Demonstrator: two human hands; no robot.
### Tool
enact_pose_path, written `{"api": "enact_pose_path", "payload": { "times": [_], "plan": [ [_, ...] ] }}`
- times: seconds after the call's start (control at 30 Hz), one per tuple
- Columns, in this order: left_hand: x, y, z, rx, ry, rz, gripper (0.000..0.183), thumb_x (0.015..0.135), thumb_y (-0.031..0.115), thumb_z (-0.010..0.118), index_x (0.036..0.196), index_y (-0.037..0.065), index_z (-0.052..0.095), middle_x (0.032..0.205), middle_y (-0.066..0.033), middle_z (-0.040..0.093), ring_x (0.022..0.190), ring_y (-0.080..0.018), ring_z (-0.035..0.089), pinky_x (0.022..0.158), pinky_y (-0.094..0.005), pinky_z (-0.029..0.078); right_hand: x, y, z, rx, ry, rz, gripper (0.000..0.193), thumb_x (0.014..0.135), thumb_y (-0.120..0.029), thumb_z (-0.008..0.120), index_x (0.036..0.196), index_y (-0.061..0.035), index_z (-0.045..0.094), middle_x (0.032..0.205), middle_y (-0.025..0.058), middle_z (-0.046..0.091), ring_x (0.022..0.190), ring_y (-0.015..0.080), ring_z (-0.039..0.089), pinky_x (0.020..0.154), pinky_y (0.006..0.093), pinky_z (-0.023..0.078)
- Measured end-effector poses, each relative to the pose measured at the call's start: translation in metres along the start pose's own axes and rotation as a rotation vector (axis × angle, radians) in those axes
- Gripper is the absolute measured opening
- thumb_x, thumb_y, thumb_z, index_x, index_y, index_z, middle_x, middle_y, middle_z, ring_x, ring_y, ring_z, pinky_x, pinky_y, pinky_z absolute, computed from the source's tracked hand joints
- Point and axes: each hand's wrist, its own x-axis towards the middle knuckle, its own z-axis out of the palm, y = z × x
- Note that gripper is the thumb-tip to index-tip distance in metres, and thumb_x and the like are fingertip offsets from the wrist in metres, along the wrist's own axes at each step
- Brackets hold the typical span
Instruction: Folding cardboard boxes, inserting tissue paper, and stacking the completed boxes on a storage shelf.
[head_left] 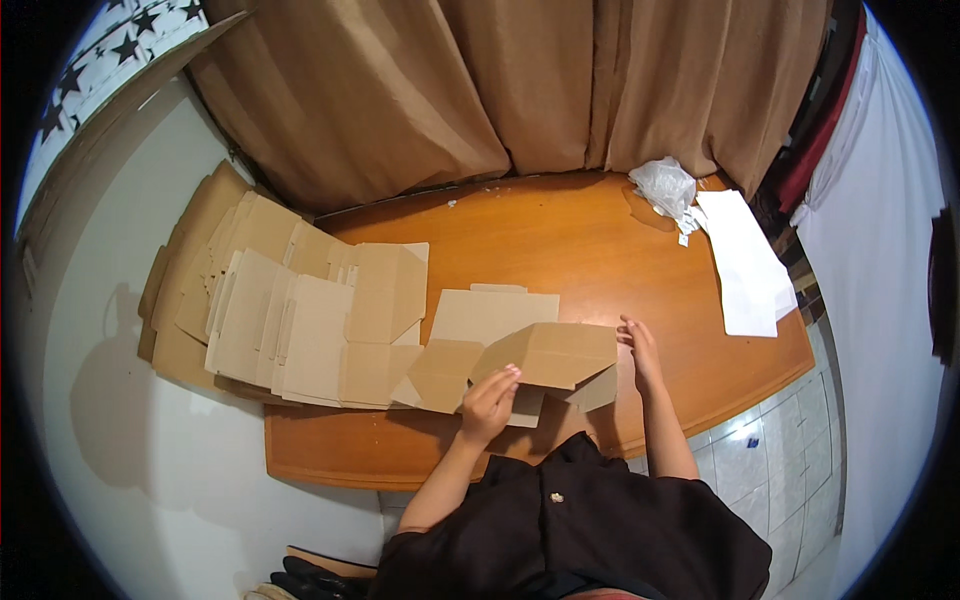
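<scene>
A flat cardboard box blank (500,340) lies on the wooden table (560,240) in front of me, with one panel folded up along its near side. My left hand (490,400) grips the left end of that raised panel, fingers curled over its edge. My right hand (640,350) presses against the panel's right end, fingers together. A stack of several more flat cardboard blanks (290,310) lies to the left, overhanging the table's left edge.
A crumpled clear plastic bag (665,188) and a white sheet (745,265) lie at the table's far right. Brown curtains (480,80) hang behind the table. A white wall is at the left; tiled floor (760,450) shows at the right.
</scene>
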Motion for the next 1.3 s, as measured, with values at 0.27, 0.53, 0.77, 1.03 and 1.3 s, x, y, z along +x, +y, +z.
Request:
{"api": "enact_pose_path", "payload": {
  "times": [0.27,0.53,0.77,1.03,1.3],
  "plan": [
    [0.029,0.018,-0.013,-0.001,0.047,0.076,0.015,0.076,-0.005,0.064,0.09,-0.001,0.065,0.088,-0.0142,0.066,0.084,-0.0279,0.066,0.076,-0.0341,0.053,-0.016,-0.015,0.015,-0.098,-0.335,-0.019,0.045,0.091,-0.032,0.05,0.125,-0.0027,0.047,0.124,0.013,0.049,0.123,0.0205,0.038,0.101,0.0333,0.029],
    [0.038,0.035,0.001,-0.169,0.211,-0.142,0.008,0.081,-0.002,0.062,0.089,-0.002,0.064,0.091,-0.0142,0.066,0.088,-0.0242,0.064,0.081,-0.0316,0.05,-0.035,0.008,0.033,0.377,-0.147,-0.065,0.046,0.087,-0.031,0.052,0.125,-0.0063,0.043,0.113,0.0091,0.051,0.109,0.0176,0.045,0.094,0.0294,0.034],
    [0.043,0.016,-0.012,-0.708,-0.104,-0.4,0.024,0.084,0.002,0.061,0.108,-0.001,0.057,0.109,-0.0105,0.06,0.101,-0.0188,0.058,0.088,-0.0297,0.045,-0.011,0.029,0.008,0.487,-0.007,-0.099,0.029,0.076,-0.018,0.05,0.103,-0.0057,0.049,0.091,0.0078,0.055,0.084,0.0181,0.053,0.074,0.0291,0.044],
    [0.064,-0.098,-0.011,-0.312,-0.583,-0.492,0.055,0.091,0.041,0.047,0.13,0.003,0.043,0.129,-0.0169,0.046,0.124,-0.0275,0.04,0.102,-0.037,0.032,0.002,0.031,-0.024,0.582,-0.067,-0.095,0.03,0.072,-0.017,0.045,0.1,-0.0068,0.048,0.086,0.0096,0.054,0.08,0.0215,0.056,0.07,0.0333,0.049],
    [0.023,-0.131,0.018,0.13,-0.776,-0.584,0.053,0.087,0.056,0.044,0.118,0.014,0.055,0.124,-0.0039,0.052,0.123,-0.0245,0.038,0.107,-0.0421,0.006,-0.007,0.027,-0.035,0.723,-0.06,-0.087,0.032,0.072,-0.018,0.043,0.101,-0.0054,0.047,0.092,0.0145,0.059,0.084,0.0253,0.057,0.074,0.036,0.05]
  ]
}}
